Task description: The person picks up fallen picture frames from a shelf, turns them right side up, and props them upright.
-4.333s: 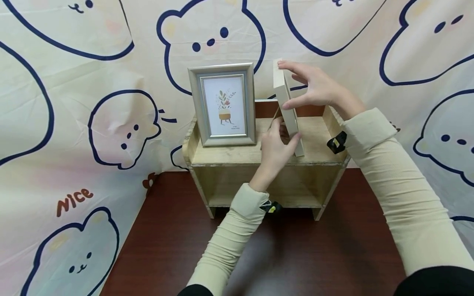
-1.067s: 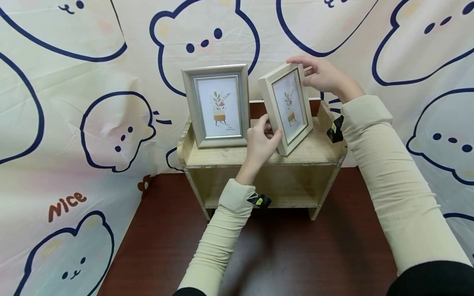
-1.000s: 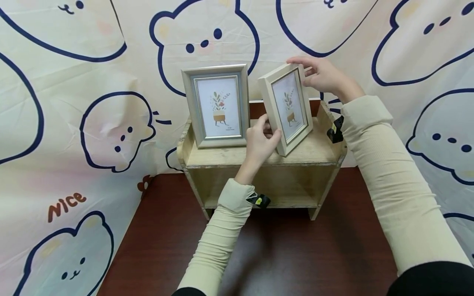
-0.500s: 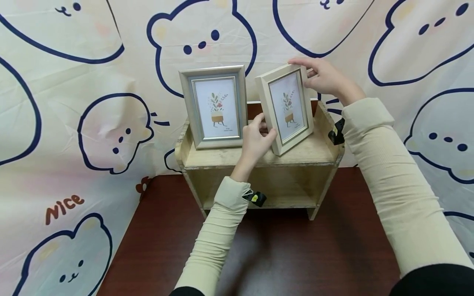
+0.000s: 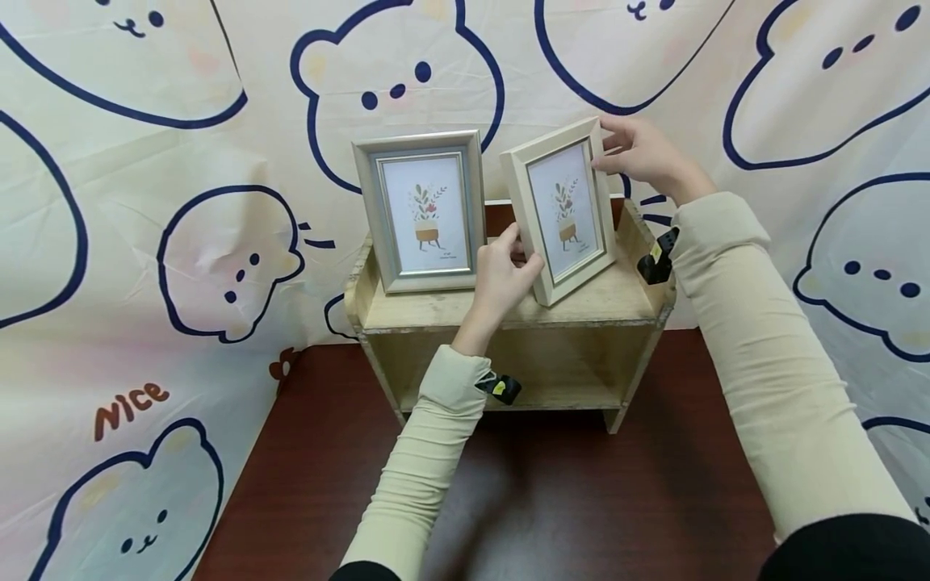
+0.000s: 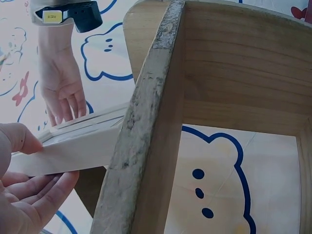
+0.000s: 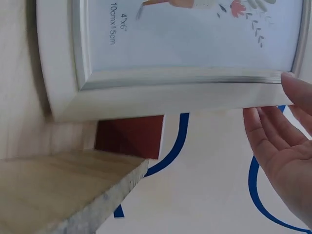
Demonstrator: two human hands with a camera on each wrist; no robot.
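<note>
A cream picture frame [image 5: 567, 206] with a potted-plant print stands upright on the right of a small wooden shelf [image 5: 436, 311], turned slightly leftward. My left hand [image 5: 501, 270] pinches its lower left edge; the left wrist view shows the thumb [image 6: 27, 141] on the front and fingers underneath, behind it. At the upper right edge, my right hand [image 5: 643, 157] holds the frame side. In the right wrist view its thumb [image 7: 297, 90] lies at the front edge, fingers behind. To the left stands a silver-grey picture frame [image 5: 366, 206] with a similar print.
The shelf has raised side panels [image 5: 643, 242] and an open lower compartment [image 5: 567, 363]. It stands on a dark red-brown table [image 5: 567, 500], against a cloth backdrop [image 5: 247, 266] printed with blue-outlined bears.
Earlier the cream frame was seen nearly edge-on; it has since turned to show its front. Most recently the right hand has slid from the top corner to the upper right side.
</note>
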